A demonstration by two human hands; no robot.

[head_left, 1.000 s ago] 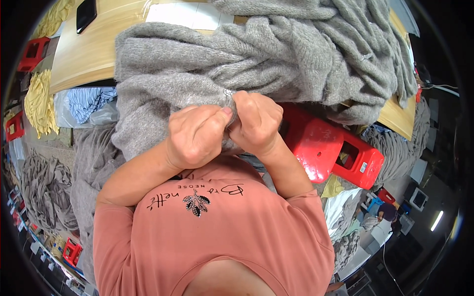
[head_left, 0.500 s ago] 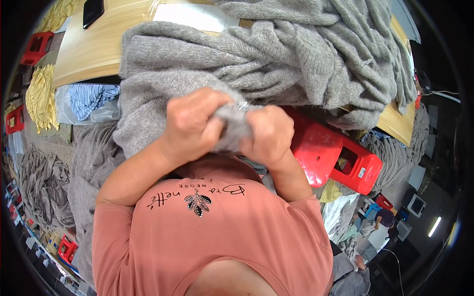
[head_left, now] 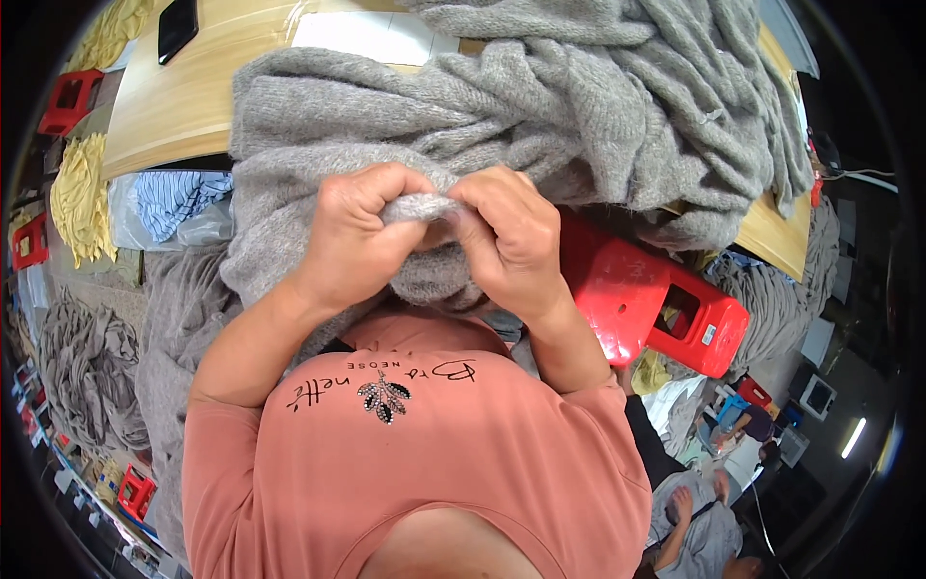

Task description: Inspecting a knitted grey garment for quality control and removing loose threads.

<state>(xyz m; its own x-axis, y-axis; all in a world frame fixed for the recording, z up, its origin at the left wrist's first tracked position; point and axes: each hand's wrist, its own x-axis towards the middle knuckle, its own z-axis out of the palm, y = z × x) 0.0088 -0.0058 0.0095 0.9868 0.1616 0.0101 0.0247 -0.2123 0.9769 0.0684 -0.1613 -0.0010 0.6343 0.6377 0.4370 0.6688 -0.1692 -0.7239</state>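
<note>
My left hand (head_left: 367, 227) is closed on a folded edge of grey knitted fabric (head_left: 415, 206). Close beside it, my right hand (head_left: 509, 234) pinches the same edge between thumb and fingers. The two hands almost meet in front of my chest. More of the grey knit hangs below and behind them and runs into a large heap of grey knitwear (head_left: 598, 116) on the table. What lies between the fingertips is too small to make out.
The wooden table (head_left: 183, 106) bears a black phone (head_left: 177, 31) and white paper (head_left: 376, 37). Red plastic stools (head_left: 699, 318) stand at my right. Grey piles (head_left: 87, 367) and yellow cloth (head_left: 79, 198) lie at left. Another person (head_left: 699, 521) sits at lower right.
My right hand has turned and moved up and left, closer to my left hand. The fabric edge between them now shows more clearly. The person at lower right has come further into view.
</note>
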